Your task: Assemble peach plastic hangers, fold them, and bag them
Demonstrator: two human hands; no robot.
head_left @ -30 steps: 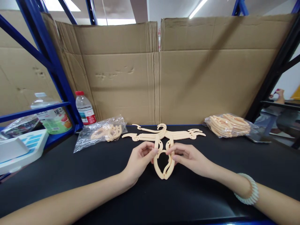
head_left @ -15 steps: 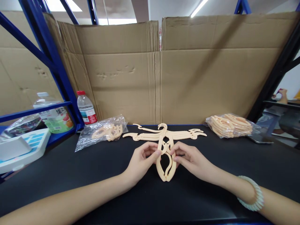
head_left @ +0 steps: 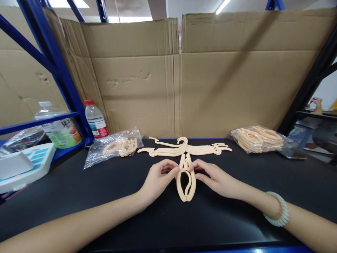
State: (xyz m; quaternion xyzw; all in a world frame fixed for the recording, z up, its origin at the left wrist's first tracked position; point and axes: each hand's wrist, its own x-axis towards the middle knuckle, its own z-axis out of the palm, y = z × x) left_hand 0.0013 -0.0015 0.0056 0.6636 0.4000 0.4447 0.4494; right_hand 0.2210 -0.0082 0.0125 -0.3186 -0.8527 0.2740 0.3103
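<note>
Folded hanger [head_left: 186,182] lying on the black surface [head_left: 105,196] at centre, near the front edge, its two arms pressed close together and pointing toward the near side, tips meeting. Left hand [head_left: 158,181] curled at the hanger's left, thumb and fingertips [head_left: 176,170] pinching the upper left arm. Right hand [head_left: 214,179] at the hanger's right, fingers half bent, thumb and forefinger pinching the upper right arm. Both hands closed on the same piece, resting low on the surface, with a pale beaded bracelet [head_left: 279,213] round the right wrist.

Just beyond the hands, a flat stack of opened hangers [head_left: 184,149] spread wide left and right, hook at the middle, seemingly touching the folded one's top. Farther left, a clear bag of hangers [head_left: 116,147], partly filled. Far right, a fuller bag of folded hangers [head_left: 259,140]. Behind it all, a cardboard wall [head_left: 184,80] standing upright. At far left, a small water bottle [head_left: 95,120] with a red cap beside a blue rack post [head_left: 52,63], a larger drink bottle [head_left: 59,128] left of it, and a white and blue tray [head_left: 26,165] nearer the edge.
</note>
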